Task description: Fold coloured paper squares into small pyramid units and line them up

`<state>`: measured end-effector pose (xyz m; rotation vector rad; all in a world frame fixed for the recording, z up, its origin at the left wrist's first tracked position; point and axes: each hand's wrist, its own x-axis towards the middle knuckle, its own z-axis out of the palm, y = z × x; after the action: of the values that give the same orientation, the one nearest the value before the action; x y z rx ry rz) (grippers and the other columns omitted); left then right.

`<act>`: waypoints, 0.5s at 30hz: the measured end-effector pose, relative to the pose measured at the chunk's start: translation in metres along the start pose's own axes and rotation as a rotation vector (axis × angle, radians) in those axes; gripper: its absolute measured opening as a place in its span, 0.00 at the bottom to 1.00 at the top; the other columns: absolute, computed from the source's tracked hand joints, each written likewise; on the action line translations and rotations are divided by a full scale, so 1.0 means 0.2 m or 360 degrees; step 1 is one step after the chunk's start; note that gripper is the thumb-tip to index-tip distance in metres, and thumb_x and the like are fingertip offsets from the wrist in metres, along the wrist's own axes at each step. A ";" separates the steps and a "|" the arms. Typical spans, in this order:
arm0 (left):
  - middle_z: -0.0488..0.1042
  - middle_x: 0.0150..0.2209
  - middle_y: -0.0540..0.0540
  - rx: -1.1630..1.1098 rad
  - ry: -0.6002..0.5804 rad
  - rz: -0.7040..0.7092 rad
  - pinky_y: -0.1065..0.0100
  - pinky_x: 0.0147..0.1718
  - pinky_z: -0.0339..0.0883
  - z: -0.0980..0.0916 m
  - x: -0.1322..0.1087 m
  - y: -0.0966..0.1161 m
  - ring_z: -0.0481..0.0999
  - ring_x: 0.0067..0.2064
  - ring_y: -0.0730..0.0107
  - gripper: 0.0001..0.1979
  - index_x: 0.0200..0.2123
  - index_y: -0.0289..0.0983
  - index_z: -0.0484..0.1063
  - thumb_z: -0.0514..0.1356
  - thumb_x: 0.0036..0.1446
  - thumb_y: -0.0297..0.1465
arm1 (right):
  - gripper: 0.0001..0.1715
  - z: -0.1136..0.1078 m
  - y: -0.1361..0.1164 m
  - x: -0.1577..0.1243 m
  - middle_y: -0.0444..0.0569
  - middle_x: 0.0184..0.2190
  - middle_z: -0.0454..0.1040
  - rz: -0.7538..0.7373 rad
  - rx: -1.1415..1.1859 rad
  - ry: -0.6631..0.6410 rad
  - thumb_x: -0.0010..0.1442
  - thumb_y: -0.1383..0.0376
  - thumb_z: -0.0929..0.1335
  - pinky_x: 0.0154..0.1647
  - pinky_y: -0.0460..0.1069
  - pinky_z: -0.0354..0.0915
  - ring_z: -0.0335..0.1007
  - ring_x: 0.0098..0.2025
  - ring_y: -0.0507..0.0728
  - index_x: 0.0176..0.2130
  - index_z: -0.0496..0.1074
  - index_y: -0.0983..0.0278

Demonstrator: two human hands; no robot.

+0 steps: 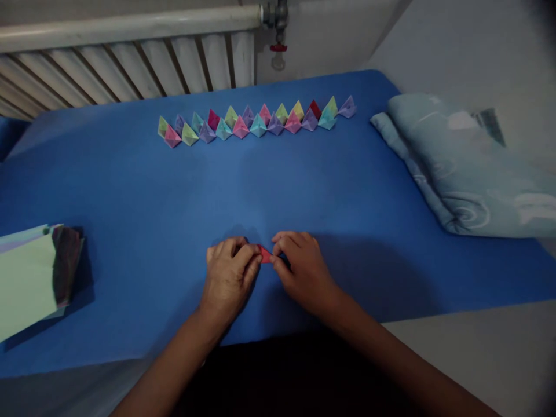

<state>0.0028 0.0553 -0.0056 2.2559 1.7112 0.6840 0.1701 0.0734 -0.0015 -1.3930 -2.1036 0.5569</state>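
Observation:
A small red folded paper (265, 255) lies low over the blue surface, between my two hands. My left hand (231, 267) pinches its left side with fingers and thumb pressed together. At its right corner, the thumb and curled forefinger of my right hand (302, 267) close on the paper. Much of the paper is hidden under the fingers. Farther back, small folded paper boats (258, 125) in pink, green, blue, purple, yellow and red stand in two staggered rows.
The blue cloth (165, 197) covers the surface. A stack of coloured paper sheets (28, 278) lies at the left. At the right is a folded pale blue blanket (469, 168). A white radiator (186, 63) with a red-handled valve (278, 47) stands behind.

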 end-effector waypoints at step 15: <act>0.72 0.38 0.46 0.0078 -0.0031 0.0086 0.59 0.39 0.58 -0.01 0.01 -0.01 0.68 0.39 0.64 0.07 0.37 0.40 0.73 0.56 0.63 0.32 | 0.09 -0.05 -0.05 0.01 0.48 0.35 0.75 -0.0077 0.0243 -0.0214 0.61 0.71 0.60 0.40 0.50 0.60 0.68 0.38 0.55 0.35 0.67 0.62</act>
<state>0.0009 0.0567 -0.0043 2.3422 1.6815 0.6357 0.1679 0.0723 0.0125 -1.2464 -2.1436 0.7940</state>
